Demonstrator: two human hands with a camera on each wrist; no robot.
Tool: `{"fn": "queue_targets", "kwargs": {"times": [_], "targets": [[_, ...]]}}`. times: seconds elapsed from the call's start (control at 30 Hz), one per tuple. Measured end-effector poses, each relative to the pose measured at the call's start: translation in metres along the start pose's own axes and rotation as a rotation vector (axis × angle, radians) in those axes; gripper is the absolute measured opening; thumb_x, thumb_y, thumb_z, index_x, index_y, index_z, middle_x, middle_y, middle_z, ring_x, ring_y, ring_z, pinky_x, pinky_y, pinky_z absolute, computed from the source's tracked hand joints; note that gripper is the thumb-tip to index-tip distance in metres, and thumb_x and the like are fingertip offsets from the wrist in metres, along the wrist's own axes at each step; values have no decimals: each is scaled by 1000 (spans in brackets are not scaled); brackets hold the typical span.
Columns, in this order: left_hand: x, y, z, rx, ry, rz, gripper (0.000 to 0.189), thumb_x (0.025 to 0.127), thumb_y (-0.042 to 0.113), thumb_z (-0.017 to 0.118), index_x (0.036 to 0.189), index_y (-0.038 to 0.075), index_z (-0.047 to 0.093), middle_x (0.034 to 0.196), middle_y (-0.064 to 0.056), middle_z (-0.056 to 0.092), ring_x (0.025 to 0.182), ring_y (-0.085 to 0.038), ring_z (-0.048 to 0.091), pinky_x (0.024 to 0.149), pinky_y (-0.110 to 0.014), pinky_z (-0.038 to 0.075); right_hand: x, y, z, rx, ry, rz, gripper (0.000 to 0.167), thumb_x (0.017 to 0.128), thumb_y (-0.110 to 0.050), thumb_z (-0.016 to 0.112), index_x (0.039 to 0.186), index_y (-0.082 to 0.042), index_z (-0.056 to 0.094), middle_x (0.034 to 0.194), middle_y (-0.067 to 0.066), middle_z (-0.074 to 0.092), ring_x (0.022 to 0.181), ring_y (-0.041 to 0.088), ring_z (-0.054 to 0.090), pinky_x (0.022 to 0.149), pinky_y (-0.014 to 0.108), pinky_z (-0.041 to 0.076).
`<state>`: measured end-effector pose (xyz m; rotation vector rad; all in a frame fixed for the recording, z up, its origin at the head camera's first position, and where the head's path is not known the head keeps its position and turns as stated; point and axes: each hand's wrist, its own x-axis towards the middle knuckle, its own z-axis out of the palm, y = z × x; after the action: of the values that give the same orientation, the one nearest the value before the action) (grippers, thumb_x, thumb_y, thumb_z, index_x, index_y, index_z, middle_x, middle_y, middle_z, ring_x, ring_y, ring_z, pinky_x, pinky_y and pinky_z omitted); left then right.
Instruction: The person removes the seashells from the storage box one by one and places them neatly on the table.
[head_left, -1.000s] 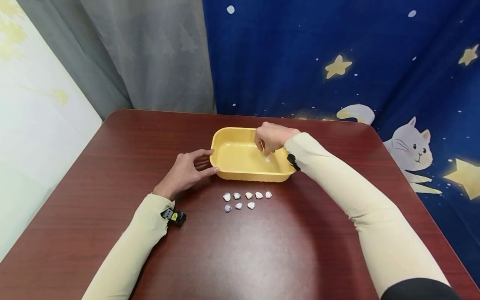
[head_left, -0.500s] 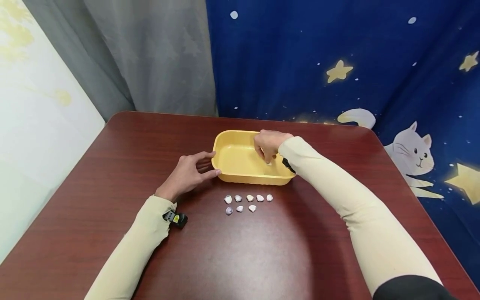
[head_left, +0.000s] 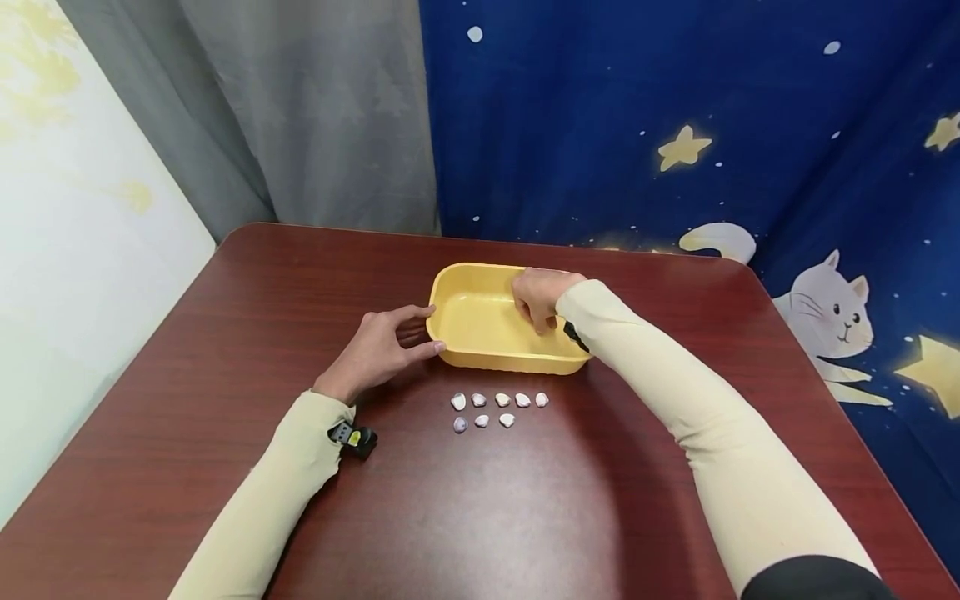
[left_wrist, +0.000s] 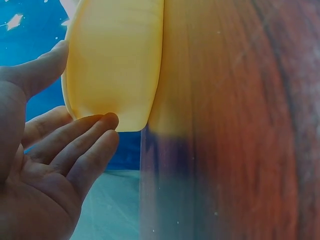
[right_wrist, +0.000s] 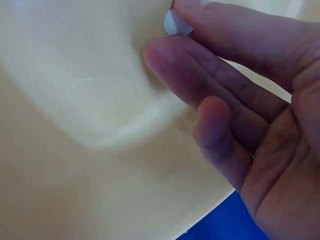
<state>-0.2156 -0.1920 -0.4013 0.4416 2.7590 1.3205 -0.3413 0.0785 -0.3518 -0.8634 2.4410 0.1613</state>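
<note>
My right hand (head_left: 538,298) reaches down into the right half of a yellow plastic basin (head_left: 480,329). In the right wrist view, a small white seashell (right_wrist: 176,23) is pinched at its fingertips near the basin's floor; the head view hides that shell behind the fingers. My left hand (head_left: 375,346) rests at the basin's left end, thumb and fingers spread and touching its rim and wall. In front of the basin, several small whitish and purplish seashells (head_left: 503,400) lie in two rows, the nearer row shorter.
The basin stands on a dark reddish-brown table (head_left: 337,267). Behind the table hang a grey curtain (head_left: 345,125) and a blue curtain (head_left: 555,125) with stars and a cat. A pale wall (head_left: 67,250) is at the left.
My right hand has lowered its fingers onto the white shell on the basin's floor, which now sits between the fingertips. The left hand stays at the basin; the shell rows are unchanged.
</note>
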Motion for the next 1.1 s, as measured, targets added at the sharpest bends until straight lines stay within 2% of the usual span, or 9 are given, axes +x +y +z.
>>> {"fn": "queue_targets", "kwargs": {"times": [0.13, 0.37, 0.47, 0.67, 0.77, 0.87, 0.93, 1.0, 1.1], "targets": [[0, 0, 0, -7, 5, 2, 71, 84, 45, 80, 141, 10, 58, 141, -10, 63, 123, -19, 66, 100, -38, 56, 0, 1, -1, -6, 7, -10, 26, 67, 12, 70, 62, -13, 72, 63, 6, 72, 53, 17, 65, 45, 21, 42], [0, 0, 1, -14, 4, 3, 71, 84, 45, 79, 142, 11, 57, 142, -10, 62, 124, -19, 66, 100, -38, 56, 0, 3, 0, 35, 32, -18, 18, 69, 3, 77, 65, -14, 73, 63, 7, 73, 59, 24, 72, 47, 23, 46], [1, 0, 2, -21, 6, 3, 71, 84, 44, 80, 142, 11, 57, 142, -11, 62, 123, -19, 66, 99, -37, 56, -2, 3, 0, 49, 26, -5, 22, 69, 9, 72, 66, -12, 75, 64, 7, 74, 57, 22, 71, 43, 22, 41], [0, 2, 1, -33, 7, 0, 70, 84, 42, 81, 142, 10, 57, 141, -11, 62, 123, -20, 67, 98, -38, 56, -3, 5, -3, 44, 9, 5, 31, 69, 15, 60, 67, -10, 77, 65, 6, 72, 50, 15, 60, 41, 21, 34], [0, 1, 2, -37, -2, -8, 71, 84, 42, 81, 142, 10, 57, 142, -12, 62, 123, -21, 67, 98, -38, 56, -4, 7, -4, 62, 2, 28, 29, 71, 14, 62, 68, -11, 78, 69, 8, 73, 50, 15, 58, 43, 21, 36], [0, 0, 2, -31, -2, -4, 71, 84, 43, 81, 142, 10, 57, 141, -12, 62, 123, -21, 67, 98, -38, 56, -6, 8, -6, 99, 17, 34, 26, 74, 11, 65, 71, -11, 78, 78, 8, 72, 55, 18, 65, 49, 26, 50], [1, 0, 2, -34, 1, 1, 70, 84, 42, 81, 141, 10, 58, 140, -12, 63, 122, -20, 67, 98, -38, 56, -7, 8, -9, 110, 48, 22, 24, 75, 10, 68, 72, -12, 78, 81, 7, 71, 58, 18, 65, 54, 28, 54], [2, 0, 2, -39, 6, 2, 69, 84, 42, 81, 141, 10, 58, 139, -12, 63, 121, -20, 67, 97, -37, 57, -9, 7, -12, 118, 86, -5, 21, 74, 9, 71, 74, -11, 78, 83, 5, 71, 60, 18, 66, 56, 29, 56], [2, 0, 2, -50, 2, 0, 69, 84, 42, 80, 141, 10, 58, 139, -12, 63, 121, -20, 68, 97, -37, 57, -15, 4, -18, 111, 128, -42, 19, 72, 6, 77, 79, -12, 78, 80, 3, 72, 64, 16, 63, 56, 26, 53]]}}
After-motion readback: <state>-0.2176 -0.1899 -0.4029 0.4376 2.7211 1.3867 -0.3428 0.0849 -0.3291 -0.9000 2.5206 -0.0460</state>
